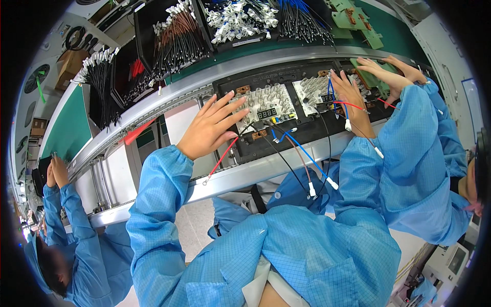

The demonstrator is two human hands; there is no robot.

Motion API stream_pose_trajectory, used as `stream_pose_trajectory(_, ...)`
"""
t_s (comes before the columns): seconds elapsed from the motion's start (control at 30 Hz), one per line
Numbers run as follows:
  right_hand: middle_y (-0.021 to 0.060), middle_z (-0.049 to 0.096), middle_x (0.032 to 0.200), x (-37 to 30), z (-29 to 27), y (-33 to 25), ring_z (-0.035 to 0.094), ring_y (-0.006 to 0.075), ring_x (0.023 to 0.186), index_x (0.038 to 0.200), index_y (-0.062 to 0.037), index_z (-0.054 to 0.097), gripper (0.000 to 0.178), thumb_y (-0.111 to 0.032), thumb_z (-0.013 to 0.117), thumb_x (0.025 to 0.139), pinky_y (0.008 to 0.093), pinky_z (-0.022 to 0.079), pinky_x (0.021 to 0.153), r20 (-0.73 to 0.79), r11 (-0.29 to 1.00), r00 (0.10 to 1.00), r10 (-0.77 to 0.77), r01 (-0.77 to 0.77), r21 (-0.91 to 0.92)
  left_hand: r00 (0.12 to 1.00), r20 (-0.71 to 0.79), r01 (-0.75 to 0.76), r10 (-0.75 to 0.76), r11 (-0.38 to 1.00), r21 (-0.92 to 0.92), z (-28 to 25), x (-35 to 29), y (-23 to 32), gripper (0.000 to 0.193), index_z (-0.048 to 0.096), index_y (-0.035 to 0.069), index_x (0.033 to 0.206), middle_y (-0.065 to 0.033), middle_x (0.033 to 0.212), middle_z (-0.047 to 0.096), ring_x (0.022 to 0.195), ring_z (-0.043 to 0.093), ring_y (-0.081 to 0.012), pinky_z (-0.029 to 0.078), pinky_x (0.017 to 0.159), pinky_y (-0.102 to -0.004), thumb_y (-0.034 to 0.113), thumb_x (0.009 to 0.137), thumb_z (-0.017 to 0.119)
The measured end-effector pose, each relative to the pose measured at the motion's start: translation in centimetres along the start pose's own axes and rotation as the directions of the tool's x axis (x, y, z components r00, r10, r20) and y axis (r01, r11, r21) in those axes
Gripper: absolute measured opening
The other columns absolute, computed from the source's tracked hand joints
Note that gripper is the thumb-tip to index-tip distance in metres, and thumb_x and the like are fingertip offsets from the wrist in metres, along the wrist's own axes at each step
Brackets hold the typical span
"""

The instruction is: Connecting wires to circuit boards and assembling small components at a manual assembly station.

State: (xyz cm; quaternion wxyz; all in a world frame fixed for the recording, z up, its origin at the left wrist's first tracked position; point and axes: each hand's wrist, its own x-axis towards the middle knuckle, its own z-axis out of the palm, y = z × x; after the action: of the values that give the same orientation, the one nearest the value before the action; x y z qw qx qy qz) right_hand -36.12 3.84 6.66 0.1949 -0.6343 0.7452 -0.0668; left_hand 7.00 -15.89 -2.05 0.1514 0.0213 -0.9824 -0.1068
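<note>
My left hand [215, 125] is open, fingers spread, with its fingertips at the left edge of a circuit board [279, 105] with a small digit display. My right hand [352, 105] is open, fingers stretched out, at the right side of a second circuit board [306, 94]. Both boards lie in a black carrier tray [248, 148]. A red wire [221, 162] with a ring terminal runs out beneath my left hand. Blue wires [309, 161] and black wires with white connectors hang over the front edge. Other blue and red wires cross in front of my right hand, partly covering it.
A metal conveyor rail [230, 180] runs along the front. Behind stand bins of brown wires [176, 38], white connectors [240, 20] and black wires [302, 23], plus green boards [355, 20]. A co-worker's hands [388, 77] are close on the right; another person [84, 256] works at left.
</note>
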Motion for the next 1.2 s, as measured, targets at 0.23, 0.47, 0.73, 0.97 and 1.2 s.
stream_pose_trajectory(0.23,0.0115,0.034,0.144,1.9,4.4,-2.8,0.025,0.0262,0.137,0.135,-0.0099,0.044,0.057,-0.04,0.048,0.086,0.0447,0.01,0.111,-0.292,0.993,0.95,-0.114,0.111,-0.028,1.0,-0.015,0.02,-0.019,0.999,0.038,0.1,0.2,0.0,0.061,0.039,0.017,0.137,-0.005,0.147,0.03,0.138,0.02,-0.0278,0.018,0.11,-0.0515,0.026,0.081,0.061)
stream_pose_trajectory(0.47,0.0086,0.039,0.142,0.1,10.0,-6.2,0.025,0.0266,0.138,0.135,-0.0088,0.045,0.049,-0.036,0.031,0.096,0.0451,0.008,0.111,-0.556,0.977,0.804,-0.211,0.197,-0.086,0.999,-0.048,0.022,-0.021,1.0,0.017,-0.1,0.6,-0.2,0.059,0.039,0.018,0.137,-0.0052,0.147,0.03,0.138,0.021,-0.028,0.018,0.11,-0.0513,0.023,0.083,0.059)
stream_pose_trajectory(0.73,0.0093,0.043,0.139,-2.0,10.8,-8.2,0.03,0.0291,0.135,0.13,-0.0061,0.048,0.041,-0.012,0.042,0.09,0.0447,0.021,0.11,-0.678,0.986,0.718,-0.158,0.146,-0.074,0.988,-0.146,-0.043,0.041,0.999,-0.01,-0.8,4.6,-0.1,0.038,0.053,0.02,0.125,-0.0065,0.144,0.034,0.137,0.022,-0.0293,0.018,0.11,-0.0519,0.017,0.087,0.054)
stream_pose_trajectory(0.97,0.0143,0.048,0.132,-4.0,12.9,-9.6,0.04,0.0304,0.128,0.119,0.0002,0.056,0.037,0.001,0.042,0.085,0.0394,0.028,0.106,-0.804,0.974,0.574,-0.156,0.227,-0.027,0.989,-0.118,-0.093,0.091,0.996,-0.01,-0.6,6.3,-0.8,0.036,0.058,0.018,0.118,-0.0087,0.143,0.036,0.138,0.021,-0.0305,0.016,0.11,-0.0534,0.01,0.084,0.047)
stream_pose_trajectory(1.2,0.0165,0.05,0.129,-3.7,13.4,-9.6,0.045,0.031,0.121,0.114,0.0009,0.058,0.031,-0.002,0.042,0.087,0.0388,0.032,0.104,-0.842,0.976,0.521,-0.139,0.214,-0.029,0.99,-0.11,-0.085,0.087,0.996,0.021,-0.7,6.4,-0.7,0.036,0.06,0.018,0.116,-0.0086,0.142,0.037,0.137,0.022,-0.0305,0.016,0.11,-0.054,0.01,0.083,0.048)
